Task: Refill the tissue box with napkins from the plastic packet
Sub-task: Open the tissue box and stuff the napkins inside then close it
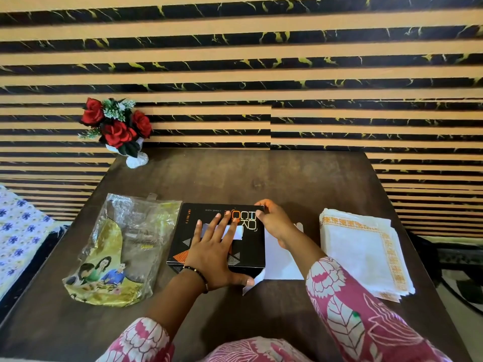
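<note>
A black tissue box (188, 231) with orange print lies flat at the middle of the dark table (261, 178). My left hand (214, 254) presses flat on its top, fingers spread over the white slot, thumb at the near right corner. My right hand (274, 223) grips the box's far right corner at its open end, where white flaps (282, 262) fold out. A stack of white napkins (363, 252) with orange borders lies to the right. The crumpled plastic packet (122, 252), clear and yellow, lies to the left and looks empty.
A white vase of red roses (117, 129) stands at the table's far left corner. A striped wall panel runs behind the table. A blue-flowered cloth (18, 231) lies off the left edge.
</note>
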### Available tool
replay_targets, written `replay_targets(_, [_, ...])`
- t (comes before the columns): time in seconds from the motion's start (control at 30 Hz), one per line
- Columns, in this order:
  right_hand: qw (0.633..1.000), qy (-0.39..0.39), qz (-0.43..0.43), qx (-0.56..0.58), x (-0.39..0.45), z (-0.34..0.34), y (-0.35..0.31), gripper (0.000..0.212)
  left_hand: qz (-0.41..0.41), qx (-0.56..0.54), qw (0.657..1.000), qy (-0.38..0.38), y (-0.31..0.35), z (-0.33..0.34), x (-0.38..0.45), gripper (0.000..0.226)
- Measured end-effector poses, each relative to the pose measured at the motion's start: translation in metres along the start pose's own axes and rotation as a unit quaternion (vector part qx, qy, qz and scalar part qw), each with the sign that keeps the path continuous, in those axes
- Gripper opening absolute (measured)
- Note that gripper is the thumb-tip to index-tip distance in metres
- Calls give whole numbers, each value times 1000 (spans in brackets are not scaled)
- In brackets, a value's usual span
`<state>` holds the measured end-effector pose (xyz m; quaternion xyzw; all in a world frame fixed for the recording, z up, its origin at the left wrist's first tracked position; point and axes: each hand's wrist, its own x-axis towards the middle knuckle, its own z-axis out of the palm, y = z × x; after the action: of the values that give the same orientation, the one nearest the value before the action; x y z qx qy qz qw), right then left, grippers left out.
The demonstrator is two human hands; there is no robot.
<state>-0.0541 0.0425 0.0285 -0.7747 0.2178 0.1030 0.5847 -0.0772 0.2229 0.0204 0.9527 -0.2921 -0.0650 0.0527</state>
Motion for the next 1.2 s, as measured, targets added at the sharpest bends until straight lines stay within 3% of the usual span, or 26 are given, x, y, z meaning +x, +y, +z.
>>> replay_targets(0.2, [1000, -12, -24, -17, -19, -16, 12, 32, -3, 11, 1000, -7, 0, 0, -1, 132])
replay_targets(0.3, [1000, 4, -11, 9, -40, -43, 29, 26, -4, 9, 1000, -7, -1, 1, 0, 133])
replay_targets(0.37, [998, 51, -30, 14, -55, -64, 43, 18, 2, 3, 1000, -17, -2, 0, 1, 138])
replay_targets(0.47, [980, 184, -47, -60, -74, -88, 63, 20, 4, 0, 1000, -26, -3, 0, 2, 141])
replay_targets(0.53, [956, 238, -18, -173, -85, -98, 77, 42, 5, 6, 1000, -24, -3, 0, 3, 139])
replay_targets(0.63, [921, 179, 37, -344, -92, -99, 106, 85, 4, 16, 1000, -22, -4, 1, 2, 137])
replay_targets(0.73, [869, 144, 41, -472, -94, -92, 133, 103, 5, 23, 1000, -20, -5, 1, 2, 136])
replay_targets(1.0, [821, 175, 37, -543, -94, -85, 136, 85, 4, 17, 1000, -16, -5, 3, 3, 133])
replay_targets(1.2, [769, 150, 28, -621, -92, -84, 141, 77, 3, 20, 1000, -16, -4, 1, 3, 132])
